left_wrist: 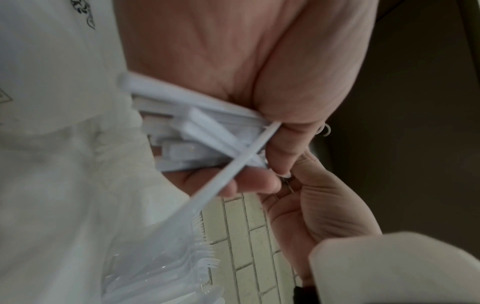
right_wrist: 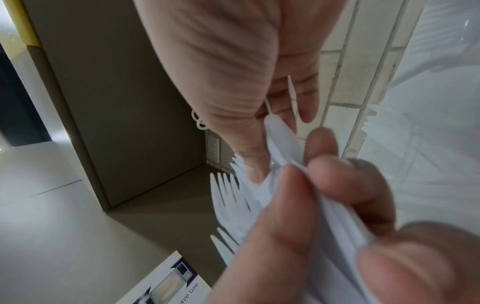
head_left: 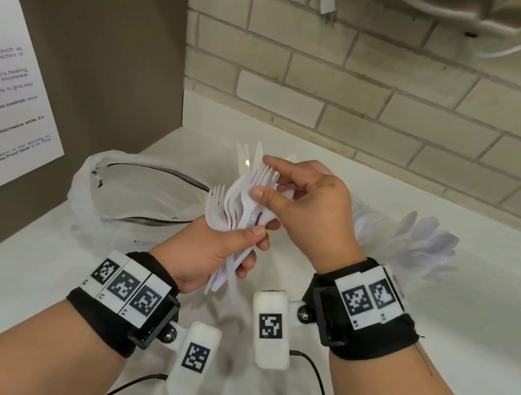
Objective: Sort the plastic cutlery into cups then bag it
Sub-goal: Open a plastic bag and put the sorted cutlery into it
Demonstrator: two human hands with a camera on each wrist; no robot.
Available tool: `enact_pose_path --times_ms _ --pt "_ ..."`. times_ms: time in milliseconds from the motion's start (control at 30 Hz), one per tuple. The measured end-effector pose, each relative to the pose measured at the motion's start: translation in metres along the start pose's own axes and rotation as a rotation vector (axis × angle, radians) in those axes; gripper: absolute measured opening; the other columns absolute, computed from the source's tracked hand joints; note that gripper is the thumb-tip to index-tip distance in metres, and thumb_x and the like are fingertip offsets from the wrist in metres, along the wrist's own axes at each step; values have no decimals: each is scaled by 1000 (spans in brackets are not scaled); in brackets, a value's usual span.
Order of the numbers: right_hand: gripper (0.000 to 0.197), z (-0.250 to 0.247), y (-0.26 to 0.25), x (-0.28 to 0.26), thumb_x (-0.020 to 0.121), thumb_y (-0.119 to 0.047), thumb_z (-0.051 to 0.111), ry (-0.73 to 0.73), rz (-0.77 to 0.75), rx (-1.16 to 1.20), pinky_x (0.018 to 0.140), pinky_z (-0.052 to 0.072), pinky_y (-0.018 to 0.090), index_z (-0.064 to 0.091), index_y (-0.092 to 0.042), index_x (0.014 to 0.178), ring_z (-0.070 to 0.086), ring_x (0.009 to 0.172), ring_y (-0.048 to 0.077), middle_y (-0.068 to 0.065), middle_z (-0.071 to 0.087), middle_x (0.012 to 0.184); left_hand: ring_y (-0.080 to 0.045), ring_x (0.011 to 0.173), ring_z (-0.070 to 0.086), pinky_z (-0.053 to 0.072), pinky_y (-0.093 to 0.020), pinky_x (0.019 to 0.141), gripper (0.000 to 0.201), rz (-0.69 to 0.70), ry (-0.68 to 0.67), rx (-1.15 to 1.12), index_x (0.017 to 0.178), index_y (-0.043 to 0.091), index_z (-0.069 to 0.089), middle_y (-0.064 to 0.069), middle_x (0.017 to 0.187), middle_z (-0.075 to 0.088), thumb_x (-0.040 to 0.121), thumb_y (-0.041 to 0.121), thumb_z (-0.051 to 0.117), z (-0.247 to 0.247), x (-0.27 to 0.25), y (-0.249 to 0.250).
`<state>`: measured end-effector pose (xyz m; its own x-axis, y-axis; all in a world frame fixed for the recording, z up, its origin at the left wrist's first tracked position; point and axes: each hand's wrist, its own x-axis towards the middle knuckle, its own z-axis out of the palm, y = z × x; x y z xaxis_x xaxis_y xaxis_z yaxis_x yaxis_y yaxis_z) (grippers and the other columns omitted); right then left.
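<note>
Left hand (head_left: 207, 254) clamped around a bunch of white plastic forks (head_left: 233, 206), thumb pressed across the handles, fingers curled under; the bunch stands roughly upright, tines up, handles poking out below the palm. Forks are thin, glossy, slightly see-through white, nested but fanned unevenly (a few tines stick out left of the rest). In the left wrist view the handle ends cross each other loosely, one long handle lying diagonal over the others.

Right hand (head_left: 306, 205) just above the left one, thumb and fingertips pinching the upper part of the same forks near the tines. Right wrist view shows its fingers pressed on the stacked fork necks, tines fanning away past the fingertips.

Behind both hands, partly hidden, white knives (head_left: 247, 156) stand up; whatever holds them I cannot tell. Right of the right hand, a spread of white spoons (head_left: 426, 237), bowls up, the base hidden by the wrist.

Left of the left hand, a thin white plastic bag (head_left: 97, 189) lies open on the white desk (head_left: 437, 333), mouth facing the hands (dark print on its edge).

A paper notice (head_left: 4, 82) hangs on the brown panel far left. Tiled wall (head_left: 405, 118) behind, a plug (head_left: 327, 0) dangling over it.
</note>
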<state>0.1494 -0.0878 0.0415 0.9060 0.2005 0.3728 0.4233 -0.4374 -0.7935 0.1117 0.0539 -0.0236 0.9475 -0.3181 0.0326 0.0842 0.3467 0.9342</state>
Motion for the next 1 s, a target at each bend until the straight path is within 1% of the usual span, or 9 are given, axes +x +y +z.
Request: enact_pose_path --times_ms 67,133,300,400,500,633,767,833,1000 --pt "34 3 2 0 70 -24 83 33 21 -7 67 57 28 70 -26 102 62 70 8 -4 64 85 -18 56 50 44 -29 53 16 7 23 -9 93 26 72 -5 78 62 92 17 59 1 1 1" --pt "29 5 3 0 68 -26 85 56 52 -1 69 57 33 66 -24 90 63 68 8 -5 68 81 -17 56 51 44 -29 52 18 5 33 -5 89 29 72 -5 78 62 92 17 59 1 2 1" --pt "25 5 3 3 68 -23 85 -164 165 107 76 58 43 68 -14 84 68 73 21 5 71 81 -16 56 52 44 -29 52 19 36 27 34 106 18 64 -4 78 64 89 14 58 -2 1 0" --pt "15 3 0 1 74 -15 80 -191 179 224 62 54 33 68 -11 82 63 64 16 6 67 75 -16 60 53 46 -28 55 20 67 21 51 105 20 63 2 82 68 86 14 58 -1 1 0" --pt "13 0 -5 0 82 -9 72 -139 219 389 53 49 28 67 -2 91 61 60 18 11 65 76 -23 72 50 46 -30 57 21 79 33 62 106 19 65 -4 95 66 86 14 60 -2 1 -3" --pt "17 -2 -6 0 90 -13 63 -113 238 438 64 52 38 61 -3 103 65 71 27 22 70 86 -21 65 47 42 -29 54 20 68 58 105 107 18 66 -10 96 62 87 19 60 -3 1 -4" --pt "32 -2 -4 -2 82 -13 73 -182 217 322 59 53 28 59 -7 110 67 70 18 11 69 83 -18 59 46 39 -30 52 27 61 64 136 112 10 63 -7 84 61 88 20 58 -2 3 -3" --pt "30 0 -4 -2 84 -11 70 -173 225 347 58 53 28 57 -8 111 67 69 16 8 69 82 -17 58 46 40 -29 52 28 38 67 136 112 8 63 -3 78 60 87 22 59 -2 2 -5" --pt "11 2 -8 5 96 -8 50 61 209 718 78 54 30 51 -13 106 68 79 15 -6 63 80 -13 54 46 40 -25 48 20 -18 31 118 104 10 65 0 73 56 90 21 57 -1 -1 -9"
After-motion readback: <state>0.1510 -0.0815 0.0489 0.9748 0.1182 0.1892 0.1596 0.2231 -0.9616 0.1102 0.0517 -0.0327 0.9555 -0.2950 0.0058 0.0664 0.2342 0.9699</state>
